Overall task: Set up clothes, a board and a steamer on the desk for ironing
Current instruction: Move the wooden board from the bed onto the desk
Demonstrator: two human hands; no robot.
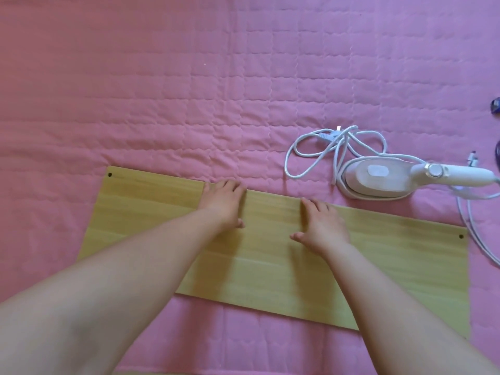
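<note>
- The left hand [223, 203] lies palm down on the wooden board [392, 255], fingers straight and close together, their tips at the board's far edge, thumb spread toward 3 o'clock; it presses flat and grips nothing.
- The right hand [323, 226] lies palm down on the same board just beside the left, toward 3 o'clock of it, fingers straight and pointing to 12 o'clock, thumb spread toward 9 o'clock; it too rests flat with nothing held.
- Both bare forearms reach in from the 6 o'clock edge of the view and cross the near part of the board.
- The board is a pale, yellow-green wood-grain panel, lying flat and slightly skewed, its long side running from 10 o'clock to 4 o'clock; a small dark hole shows in each far corner.
- The board rests on a pink quilted cover [189, 90] that fills the whole view; whether a counter or something else lies under it cannot be told.
- The white handheld steamer [378, 178] lies on the cover at about 2 o'clock of the right hand, near the board's far edge but apart from it, its handle pointing to 3 o'clock.
- Its white power cord [311, 155] lies in loose loops at 10 o'clock of the steamer, the plug at the top of the loops.
- Another stretch of white cable [470, 226] runs off the 3 o'clock edge just past the board's right end.
- Two small dark purple objects are cut off by the 3 o'clock edge; what they are cannot be told.
</note>
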